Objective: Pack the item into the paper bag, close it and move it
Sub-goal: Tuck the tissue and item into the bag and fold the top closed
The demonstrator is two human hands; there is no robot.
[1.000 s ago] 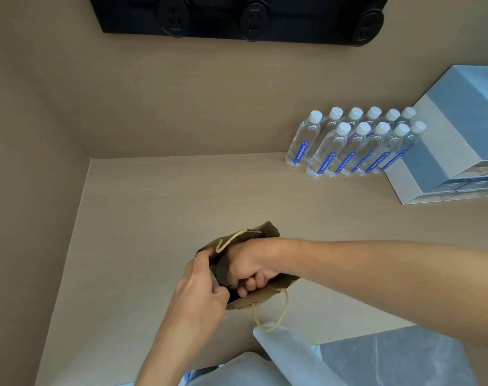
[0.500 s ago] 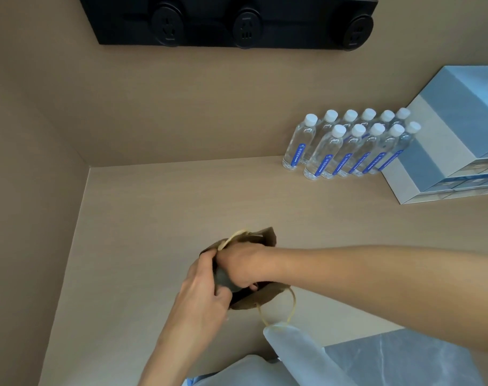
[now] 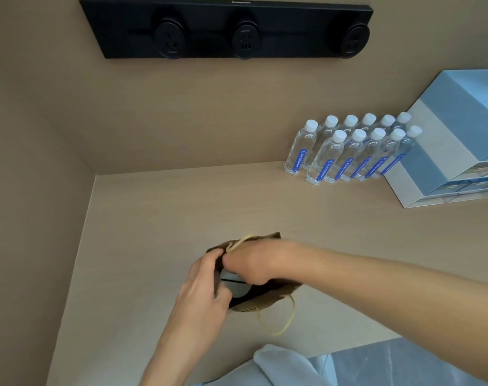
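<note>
Since a moment ago our right hand (image 3: 254,264) has gone from being sunk knuckle-deep in the mouth of the paper bag (image 3: 267,298) to riding higher at its far rim, and the grey item (image 3: 235,285) now shows by itself inside the opening, no longer wrapped by our fingers. We take that to mean the item is seated in the bag and the packing step is about done, so closing the top comes next.

Our right hand is curled loosely over the far side of the bag's mouth, fingertips tucked down near the item; whether it still touches the item we cannot tell. The far cord handle (image 3: 238,242) arches just past our knuckles, on the far side of the bag. Our left hand (image 3: 206,288) sits against the bag's left side, thumb and fingers pinching the left rim and holding the mouth open. The near cord handle (image 3: 286,319) hangs slack off the near side of the bag, lying on the wooden counter (image 3: 153,218).

Well beyond the bag, to its far right, stand the water bottles (image 3: 345,154) with stacked boxes (image 3: 448,151) just beside them; the black socket strip (image 3: 226,29) is on the wall far behind the bag
</note>
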